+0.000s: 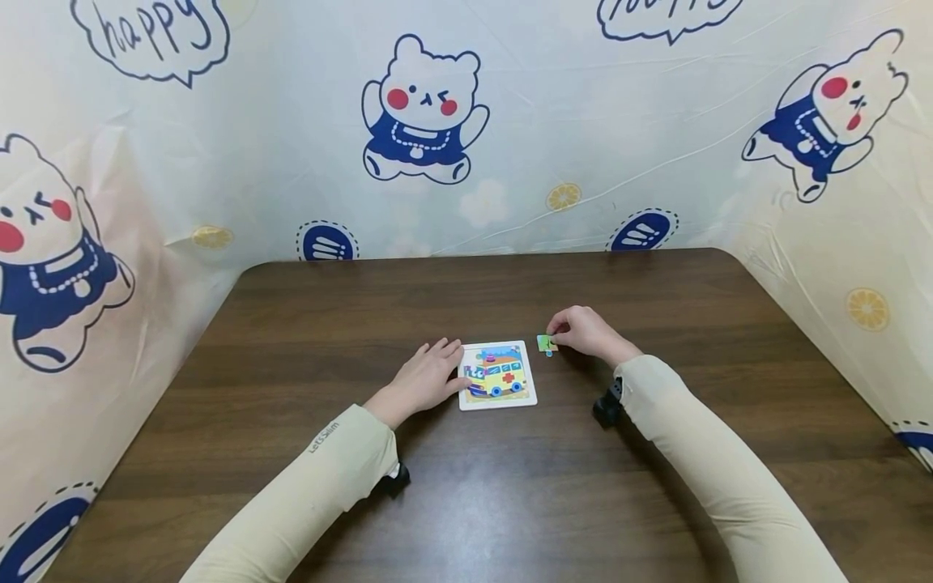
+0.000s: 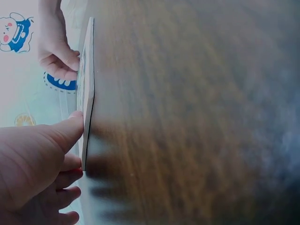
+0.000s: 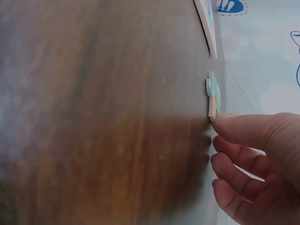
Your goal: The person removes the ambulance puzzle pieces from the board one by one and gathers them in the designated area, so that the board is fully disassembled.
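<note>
A square jigsaw puzzle board (image 1: 498, 398) with a white rim lies on the table, showing a yellow ambulance with a red cross and blue wheels. Its upper left corner shows plain white. My left hand (image 1: 426, 378) rests at the board's left side, fingers extended and thumb lying on the picture's edge. In the left wrist view, the thumb tip (image 2: 75, 116) presses on the board near its edge. Just right of the board, my right hand (image 1: 585, 333) pinches a small green puzzle piece (image 1: 543, 343) by its right side. The right wrist view shows this piece (image 3: 215, 96) edge-on, close against the tabletop.
The brown wooden table (image 1: 466, 494) has rounded far corners. Behind it and along both sides hangs a pale sheet (image 1: 525, 146) printed with cartoon bears, right up against the table's far edge. Dark wrist cameras (image 1: 608, 405) sit under both sleeves.
</note>
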`<state>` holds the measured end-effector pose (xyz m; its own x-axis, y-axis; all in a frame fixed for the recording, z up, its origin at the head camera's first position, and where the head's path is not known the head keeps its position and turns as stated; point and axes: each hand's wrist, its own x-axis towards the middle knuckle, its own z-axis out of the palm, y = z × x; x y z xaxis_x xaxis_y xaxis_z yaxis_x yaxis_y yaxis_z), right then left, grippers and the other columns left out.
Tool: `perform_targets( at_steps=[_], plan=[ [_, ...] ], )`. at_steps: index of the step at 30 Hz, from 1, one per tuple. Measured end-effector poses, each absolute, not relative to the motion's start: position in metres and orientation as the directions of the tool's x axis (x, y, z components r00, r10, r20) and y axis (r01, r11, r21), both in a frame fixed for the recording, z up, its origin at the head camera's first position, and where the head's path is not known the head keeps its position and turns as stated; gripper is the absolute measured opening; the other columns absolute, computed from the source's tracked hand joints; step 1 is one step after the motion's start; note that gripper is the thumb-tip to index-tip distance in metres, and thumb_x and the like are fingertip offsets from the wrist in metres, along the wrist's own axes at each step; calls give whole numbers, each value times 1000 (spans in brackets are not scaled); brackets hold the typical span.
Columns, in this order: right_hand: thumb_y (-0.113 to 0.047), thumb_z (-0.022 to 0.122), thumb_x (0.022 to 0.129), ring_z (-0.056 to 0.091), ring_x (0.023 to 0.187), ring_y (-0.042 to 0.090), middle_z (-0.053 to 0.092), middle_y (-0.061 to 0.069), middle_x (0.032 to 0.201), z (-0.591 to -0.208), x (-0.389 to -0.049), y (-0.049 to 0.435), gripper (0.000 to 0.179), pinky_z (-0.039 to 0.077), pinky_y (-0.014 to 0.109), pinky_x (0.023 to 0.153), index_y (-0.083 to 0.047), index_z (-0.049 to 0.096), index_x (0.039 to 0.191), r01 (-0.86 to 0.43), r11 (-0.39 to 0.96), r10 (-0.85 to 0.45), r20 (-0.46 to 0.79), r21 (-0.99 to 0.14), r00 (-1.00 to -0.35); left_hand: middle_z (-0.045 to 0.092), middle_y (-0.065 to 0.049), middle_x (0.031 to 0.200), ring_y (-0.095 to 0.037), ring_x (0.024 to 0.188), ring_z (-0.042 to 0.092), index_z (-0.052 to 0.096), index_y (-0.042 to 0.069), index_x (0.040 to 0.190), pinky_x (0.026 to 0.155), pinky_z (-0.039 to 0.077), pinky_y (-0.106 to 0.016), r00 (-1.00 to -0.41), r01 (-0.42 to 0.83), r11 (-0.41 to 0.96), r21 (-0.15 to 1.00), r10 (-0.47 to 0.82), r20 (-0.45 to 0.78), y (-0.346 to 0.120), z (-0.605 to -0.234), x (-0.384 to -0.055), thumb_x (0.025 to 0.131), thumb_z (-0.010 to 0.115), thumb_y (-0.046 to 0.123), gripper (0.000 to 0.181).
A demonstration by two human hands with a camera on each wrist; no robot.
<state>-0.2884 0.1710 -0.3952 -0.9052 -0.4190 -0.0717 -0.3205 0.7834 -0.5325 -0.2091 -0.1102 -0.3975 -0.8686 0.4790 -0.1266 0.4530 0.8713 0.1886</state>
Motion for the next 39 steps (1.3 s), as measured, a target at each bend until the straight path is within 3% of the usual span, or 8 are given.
perform_targets(
  at_steps=[15, 23, 32, 39],
  plan=[
    [-5, 66, 84, 50, 72, 20, 64, 4, 82, -395, -287, 173, 6, 45, 32, 69, -5, 71, 88, -327, 777, -437, -89, -537, -895, 33, -14, 144, -30, 134, 23, 37, 0, 139, 106, 18, -47, -869, 455, 872, 179, 479, -124, -110, -396, -209, 92, 53, 40, 64],
    [-4, 64, 86, 53, 78, 22, 66, 6, 88, -394, -287, 173, 9, 47, 36, 75, -4, 71, 91, -320, 780, -427, -85, -537, -900, 31, -14, 145, -30, 134, 23, 36, 0, 140, 106, 18, -47, -869, 453, 874, 175, 476, -131, -109, -395, -208, 93, 51, 40, 63],
    [-7, 64, 86, 54, 78, 21, 64, 7, 89, -388, -286, 164, 13, 47, 34, 73, -1, 69, 97, -326, 737, -418, -20, -591, -908, 32, -14, 145, -30, 134, 23, 36, -1, 140, 106, 18, -46, -870, 451, 878, 162, 473, -143, -108, -394, -207, 93, 51, 39, 63],
    [-10, 64, 87, 54, 83, 21, 63, 6, 93, -379, -278, 144, 18, 48, 34, 77, -2, 67, 102, -315, 712, -444, -55, -628, -894, 31, -14, 145, -30, 134, 23, 36, -1, 140, 106, 18, -46, -869, 453, 877, 160, 474, -142, -108, -395, -208, 93, 51, 40, 64]
  ],
)
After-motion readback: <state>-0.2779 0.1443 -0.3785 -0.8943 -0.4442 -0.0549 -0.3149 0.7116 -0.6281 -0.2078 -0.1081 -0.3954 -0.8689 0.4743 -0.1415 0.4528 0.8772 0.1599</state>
